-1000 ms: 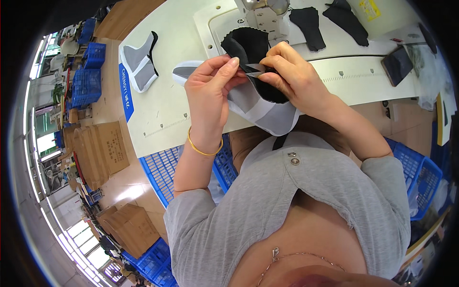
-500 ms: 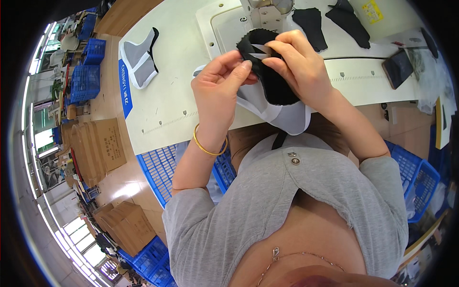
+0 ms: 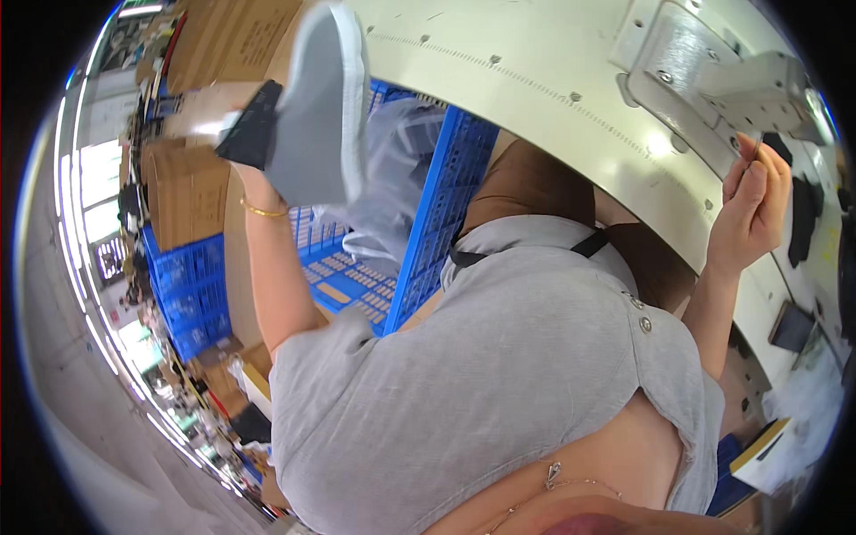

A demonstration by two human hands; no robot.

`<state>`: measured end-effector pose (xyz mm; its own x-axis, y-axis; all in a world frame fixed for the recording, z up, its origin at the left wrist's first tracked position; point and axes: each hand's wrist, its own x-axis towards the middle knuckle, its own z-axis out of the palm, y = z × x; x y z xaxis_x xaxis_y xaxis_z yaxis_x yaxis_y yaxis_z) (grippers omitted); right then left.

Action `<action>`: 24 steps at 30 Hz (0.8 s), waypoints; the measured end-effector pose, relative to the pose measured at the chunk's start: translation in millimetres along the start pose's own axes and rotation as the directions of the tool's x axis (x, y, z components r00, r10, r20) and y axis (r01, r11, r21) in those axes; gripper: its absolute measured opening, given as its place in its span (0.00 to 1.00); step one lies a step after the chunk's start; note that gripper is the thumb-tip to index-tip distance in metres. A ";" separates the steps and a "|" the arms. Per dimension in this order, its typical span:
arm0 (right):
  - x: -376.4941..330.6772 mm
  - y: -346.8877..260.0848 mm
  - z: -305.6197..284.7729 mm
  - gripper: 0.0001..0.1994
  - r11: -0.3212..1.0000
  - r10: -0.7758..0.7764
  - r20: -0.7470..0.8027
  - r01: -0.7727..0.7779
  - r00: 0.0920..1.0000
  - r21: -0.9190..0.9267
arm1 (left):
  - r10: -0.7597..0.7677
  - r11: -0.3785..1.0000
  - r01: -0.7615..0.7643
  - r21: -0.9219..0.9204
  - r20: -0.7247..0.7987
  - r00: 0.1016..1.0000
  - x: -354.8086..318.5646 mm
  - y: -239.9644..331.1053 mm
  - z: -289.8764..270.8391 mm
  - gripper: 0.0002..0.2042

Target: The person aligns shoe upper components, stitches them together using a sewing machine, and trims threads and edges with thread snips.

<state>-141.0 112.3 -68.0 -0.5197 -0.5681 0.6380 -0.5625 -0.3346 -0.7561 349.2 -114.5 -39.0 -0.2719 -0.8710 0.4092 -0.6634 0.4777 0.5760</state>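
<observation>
At the upper left, my left hand (image 3: pixel 253 183) holds up a grey fabric piece (image 3: pixel 312 111) with a white edge and a black section, shaped like a shoe upper. It is blurred by motion and hides my left fingers. A gold-coloured bangle circles that wrist. The piece is over the side of the blue basket, off the table. On the right, my right hand (image 3: pixel 756 205) is closed with its fingertips pinched around a thin dark pointed tool (image 3: pixel 756 153), too small to identify. That hand is near the metal sewing machine head (image 3: pixel 758 94).
A white worktable (image 3: pixel 535 53) with a printed scale spans the top. Below its left end stands a blue basket (image 3: pixel 428 214) containing greyish pieces and clear plastic. Black fabric pieces (image 3: pixel 805 218) lie at the far right. Cardboard boxes (image 3: pixel 183 192) and stacked blue crates (image 3: pixel 185 294) are on the left.
My hands, earlier together on the black and grey piece beside the machine, are now far apart. My left has swung out left with a piece; my right is to the right, and the view has turned.
</observation>
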 end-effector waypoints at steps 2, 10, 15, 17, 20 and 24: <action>-1.2 3.8 8.3 0.10 0.999 -0.009 0.051 0.007 0.999 0.044 | -0.575 0.797 0.578 -0.173 0.072 0.815 -60.2 -70.4 -38.7 0.10; -10.7 8.5 21.8 0.07 0.978 -0.020 0.176 0.056 0.984 -0.199 | -0.942 0.070 0.361 0.930 -0.058 0.331 -165.8 -142.9 -44.8 0.19; -10.7 5.1 33.3 0.07 0.975 -0.017 0.194 0.059 0.981 -0.213 | -0.726 0.538 0.428 0.726 0.141 0.673 -226.9 -252.0 25.6 0.19; -10.9 -0.2 38.8 0.07 0.969 -0.004 0.201 0.053 0.980 -0.239 | -0.621 0.596 0.586 0.548 -0.148 0.770 -213.1 -238.9 108.0 0.15; -5.6 -16.9 50.0 0.06 0.947 -0.040 0.248 0.116 0.968 -0.300 | -0.441 0.511 0.193 0.838 0.063 0.895 -222.4 -228.9 187.1 0.17; 0.3 -22.7 37.0 0.08 0.924 -0.050 0.355 0.177 0.934 -0.338 | -0.321 0.828 -0.323 0.459 0.859 0.399 -188.1 -196.5 182.2 0.16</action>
<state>-104.7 91.9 -56.0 -0.2294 -0.7805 0.5816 -0.8294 -0.1559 -0.5364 403.7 -65.4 -358.1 -0.4942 -0.5994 -0.6297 -0.7815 0.6236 0.0197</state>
